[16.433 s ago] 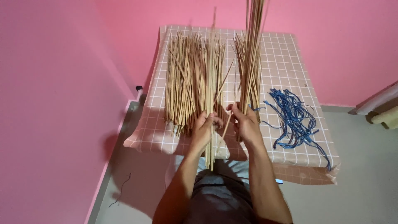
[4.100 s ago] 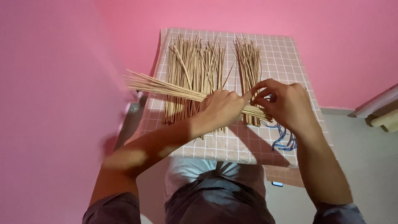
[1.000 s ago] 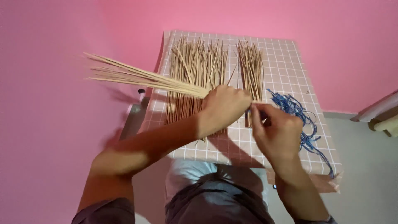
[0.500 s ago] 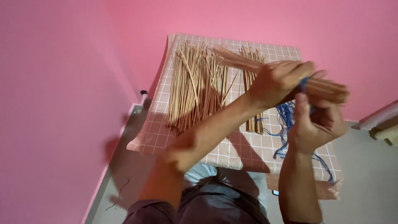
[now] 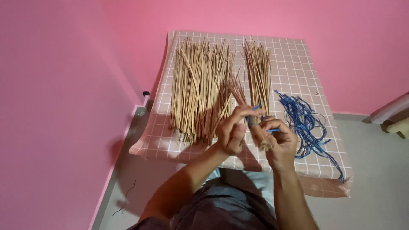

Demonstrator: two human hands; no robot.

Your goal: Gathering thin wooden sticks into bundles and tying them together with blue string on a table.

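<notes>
My left hand (image 5: 233,130) and my right hand (image 5: 279,140) meet over the front of a checked cloth (image 5: 294,64). Between them they hold a thin bundle of tan sticks (image 5: 240,97), which points away from me. A blue string (image 5: 257,108) runs around the bundle near its cut end, and the fingers of both hands pinch it there. The bundle's cut end (image 5: 266,145) sticks out beside my right palm.
A wide heap of loose tan sticks (image 5: 200,85) lies on the left of the cloth and a smaller heap (image 5: 258,70) in the middle. A tangle of blue strings (image 5: 306,121) lies at the right. Pink walls stand close at left and behind.
The bundle has swung from lying across to the right to pointing away from me. Both hands have come lower and closer together around the blue string.
</notes>
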